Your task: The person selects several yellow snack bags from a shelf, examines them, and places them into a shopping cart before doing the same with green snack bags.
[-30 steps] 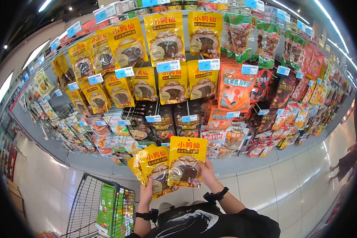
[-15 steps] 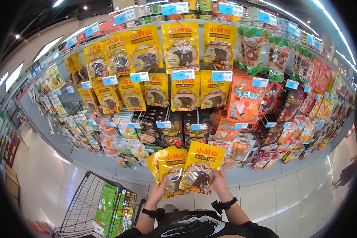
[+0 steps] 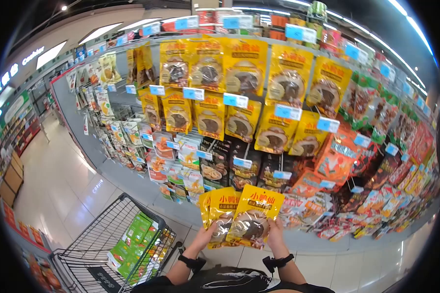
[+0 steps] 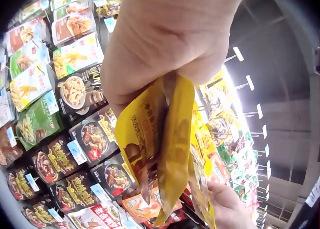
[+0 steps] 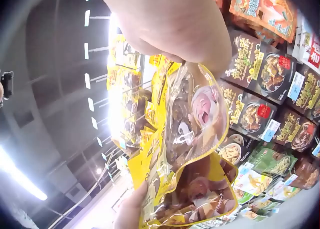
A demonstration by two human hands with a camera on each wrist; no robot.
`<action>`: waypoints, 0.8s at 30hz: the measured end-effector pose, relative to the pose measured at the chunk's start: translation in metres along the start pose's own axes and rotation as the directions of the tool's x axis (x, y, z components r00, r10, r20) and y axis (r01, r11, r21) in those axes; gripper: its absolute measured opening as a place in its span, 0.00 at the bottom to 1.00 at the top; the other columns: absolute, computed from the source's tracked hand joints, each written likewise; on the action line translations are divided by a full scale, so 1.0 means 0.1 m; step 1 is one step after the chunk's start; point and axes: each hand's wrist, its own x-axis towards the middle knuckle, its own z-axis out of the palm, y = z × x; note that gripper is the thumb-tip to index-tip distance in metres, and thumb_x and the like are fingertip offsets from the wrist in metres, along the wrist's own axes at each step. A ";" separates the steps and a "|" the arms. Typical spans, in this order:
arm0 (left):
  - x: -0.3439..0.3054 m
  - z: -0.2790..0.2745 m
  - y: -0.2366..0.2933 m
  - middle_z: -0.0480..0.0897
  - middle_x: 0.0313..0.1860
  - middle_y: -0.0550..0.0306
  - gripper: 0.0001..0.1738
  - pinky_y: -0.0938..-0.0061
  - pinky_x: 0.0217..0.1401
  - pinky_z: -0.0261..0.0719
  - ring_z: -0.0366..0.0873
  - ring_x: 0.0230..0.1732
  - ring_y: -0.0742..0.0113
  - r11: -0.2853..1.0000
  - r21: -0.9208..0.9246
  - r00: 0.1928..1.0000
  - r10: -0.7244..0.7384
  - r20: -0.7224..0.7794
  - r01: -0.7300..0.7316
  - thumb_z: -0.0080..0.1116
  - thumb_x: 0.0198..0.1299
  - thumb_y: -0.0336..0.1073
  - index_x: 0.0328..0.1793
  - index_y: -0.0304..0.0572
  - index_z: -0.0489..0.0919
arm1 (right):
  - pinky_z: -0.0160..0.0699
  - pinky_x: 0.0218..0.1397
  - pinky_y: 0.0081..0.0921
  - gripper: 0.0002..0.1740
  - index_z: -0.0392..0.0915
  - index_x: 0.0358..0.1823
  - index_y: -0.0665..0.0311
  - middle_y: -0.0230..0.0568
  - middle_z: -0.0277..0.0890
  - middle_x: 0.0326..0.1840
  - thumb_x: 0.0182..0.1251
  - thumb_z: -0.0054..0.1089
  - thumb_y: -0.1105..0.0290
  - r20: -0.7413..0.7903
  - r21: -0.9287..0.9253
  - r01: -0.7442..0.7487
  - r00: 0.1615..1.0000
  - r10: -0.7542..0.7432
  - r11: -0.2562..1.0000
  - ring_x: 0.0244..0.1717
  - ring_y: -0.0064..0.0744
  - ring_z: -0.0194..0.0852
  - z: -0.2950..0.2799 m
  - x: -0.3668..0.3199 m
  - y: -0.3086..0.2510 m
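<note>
In the head view my left hand (image 3: pixel 205 235) grips a fan of yellow snack pouches (image 3: pixel 223 210) by their lower left edge. My right hand (image 3: pixel 277 238) pinches another yellow pouch (image 3: pixel 256 212) at its lower right side, and this one overlaps the fan. All have red lettering and a window showing dark meat. From the left wrist, the held pouches (image 4: pixel 175 139) stand nearly edge-on below the left hand (image 4: pixel 165 43). In the right wrist view the clear lower part of a pouch (image 5: pixel 197 121) hangs below the right hand (image 5: pixel 172 26).
A wire shopping cart (image 3: pixel 125 196) with green packages (image 3: pixel 141 227) stands at lower left. Ahead, hooks carry rows of similar yellow pouches (image 3: pixel 244 68), black packets (image 3: pixel 215 163) and orange packets (image 3: pixel 336 154) above blue price tags. Tiled floor (image 3: pixel 63 176) runs along the shelf.
The head view has turned left, so the shelf shifts right and more of the cart shows. Both hands keep hold of their pouches, which now sit lower and farther right in view.
</note>
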 end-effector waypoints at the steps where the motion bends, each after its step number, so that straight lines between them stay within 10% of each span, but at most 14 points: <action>1: -0.01 -0.07 0.07 0.75 0.51 0.58 0.21 0.77 0.51 0.70 0.71 0.48 0.72 1.000 -0.013 1.000 0.017 -0.005 -0.017 0.46 0.66 0.41 0.59 0.34 0.69 | 0.69 0.51 0.22 0.15 0.68 0.53 0.66 0.37 0.74 0.48 0.66 0.43 0.77 0.033 -0.008 0.000 0.999 0.000 1.000 0.47 0.27 0.72 0.13 0.01 0.02; 14: -0.03 -0.83 0.53 0.78 0.45 0.56 0.19 0.73 0.44 0.75 0.76 0.42 0.68 0.982 -0.190 0.968 -0.036 -0.247 -0.012 0.46 0.65 0.41 0.55 0.33 0.70 | 0.68 0.50 0.20 0.14 0.69 0.52 0.65 0.34 0.74 0.48 0.65 0.45 0.76 0.191 -0.110 -0.078 0.977 0.098 0.991 0.47 0.24 0.70 1.22 0.43 0.45; 24: 0.25 -1.43 1.09 0.75 0.51 0.56 0.21 0.73 0.51 0.72 0.74 0.49 0.68 0.988 -0.077 0.984 0.123 -0.132 -0.134 0.43 0.67 0.41 0.60 0.35 0.66 | 0.65 0.54 0.21 0.17 0.66 0.56 0.68 0.36 0.72 0.52 0.67 0.43 0.76 0.197 -0.048 -0.041 0.979 0.050 0.998 0.50 0.25 0.69 1.82 0.57 0.53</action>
